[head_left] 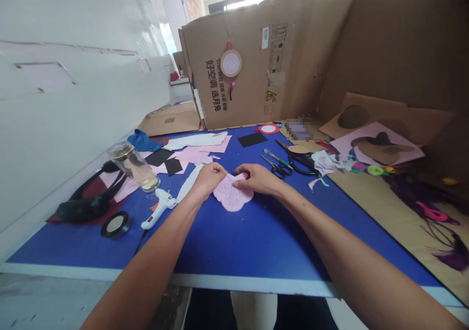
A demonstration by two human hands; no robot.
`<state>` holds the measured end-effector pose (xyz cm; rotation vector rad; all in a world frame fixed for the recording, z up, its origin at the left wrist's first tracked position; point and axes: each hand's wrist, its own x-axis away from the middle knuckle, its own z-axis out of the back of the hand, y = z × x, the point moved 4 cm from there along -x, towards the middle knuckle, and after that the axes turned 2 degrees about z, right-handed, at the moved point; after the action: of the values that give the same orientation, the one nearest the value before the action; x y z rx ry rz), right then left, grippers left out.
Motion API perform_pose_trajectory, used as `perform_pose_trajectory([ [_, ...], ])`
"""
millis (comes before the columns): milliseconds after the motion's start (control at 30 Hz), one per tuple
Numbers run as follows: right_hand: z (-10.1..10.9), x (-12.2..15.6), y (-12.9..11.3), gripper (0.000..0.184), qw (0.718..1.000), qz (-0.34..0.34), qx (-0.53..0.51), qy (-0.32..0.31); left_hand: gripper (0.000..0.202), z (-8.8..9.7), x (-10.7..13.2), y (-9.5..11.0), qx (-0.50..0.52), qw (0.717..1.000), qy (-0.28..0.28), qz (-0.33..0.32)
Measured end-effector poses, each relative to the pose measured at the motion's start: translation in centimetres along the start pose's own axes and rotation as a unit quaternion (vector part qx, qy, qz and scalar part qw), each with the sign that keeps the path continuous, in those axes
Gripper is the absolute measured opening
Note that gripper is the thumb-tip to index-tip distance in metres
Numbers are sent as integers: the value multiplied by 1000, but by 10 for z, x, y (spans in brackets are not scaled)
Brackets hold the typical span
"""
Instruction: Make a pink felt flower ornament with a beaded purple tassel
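Through the head camera I look down on a smooth blue worktop (pixel 234 252) with a pale strip along its near edge. My left grip (pixel 209 178) is pinched narrow on the upper left edge of a pink, flat, scalloped piece (pixel 233 199), and my right grip (pixel 256 177) holds its upper right side. The piece is in front of me, around the middle of the worktop; whether it rests on the surface, I cannot tell.

To my left are a white glue gun (pixel 159 207), a black roll of tape (pixel 116 224) and a clear cylindrical jar of pale liquid (pixel 134 168). Black-handled metal scissors (pixel 281 171) lie to my right. A tall brown cardboard panel (pixel 251 93) with dark printed characters stands behind everything. A glossy white wall (pixel 91 110) closes the left side, and bright light shows above the panel.
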<state>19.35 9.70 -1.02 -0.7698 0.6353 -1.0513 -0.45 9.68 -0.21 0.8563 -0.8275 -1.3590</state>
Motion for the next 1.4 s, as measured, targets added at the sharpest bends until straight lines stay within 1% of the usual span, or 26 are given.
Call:
perform_pose_trajectory([
  [67, 3, -3, 7, 35, 997, -9, -82, 12, 4, -3, -4, 5, 79, 997, -4, 0],
  [167, 9, -9, 20, 46, 982, -27, -183, 44, 16, -7, -10, 8, 170, 985, 0, 3],
  [233, 11, -11, 26, 52, 971, -33, -229, 62, 32, -12, -14, 4, 222, 975, -8, 12],
  [300, 12, -12, 29, 53, 961, -35, -264, 70, 49, -17, -16, -1, 276, 960, -31, 19],
  [333, 12, -12, 30, 53, 958, -36, -278, 70, 53, -19, -17, -4, 300, 953, -43, 20],
  [400, 11, -11, 30, 53, 951, -39, -298, 65, 55, -23, -19, -10, 329, 943, -53, 22],
  [567, 11, -9, 28, 57, 940, -47, -334, 54, 48, -27, -21, -14, 346, 936, -57, 32],
  [767, 14, -8, 27, 61, 931, -51, -358, 53, 50, -24, -18, -12, 355, 931, -73, 53],
  [833, 14, -8, 27, 61, 930, -51, -361, 54, 53, -23, -16, -11, 344, 933, -89, 57],
  [933, 13, -8, 25, 64, 928, -49, -366, 50, 52, -24, -13, -10, 333, 935, -113, 38],
  [1067, 11, -7, 23, 63, 925, -55, -372, 57, 46, -25, -13, -12, 347, 934, -79, 23],
  [1233, 9, -7, 21, 43, 920, -55, -382, 61, 46, -25, -14, -13, 366, 929, -52, 16],
  [1333, 10, -7, 20, 44, 923, -45, -376, 72, 49, -25, -14, -12, 380, 924, -47, 12],
  [1400, 12, -7, 19, 45, 924, -39, -373, 77, 49, -26, -13, -11, 386, 921, -53, 15],
])
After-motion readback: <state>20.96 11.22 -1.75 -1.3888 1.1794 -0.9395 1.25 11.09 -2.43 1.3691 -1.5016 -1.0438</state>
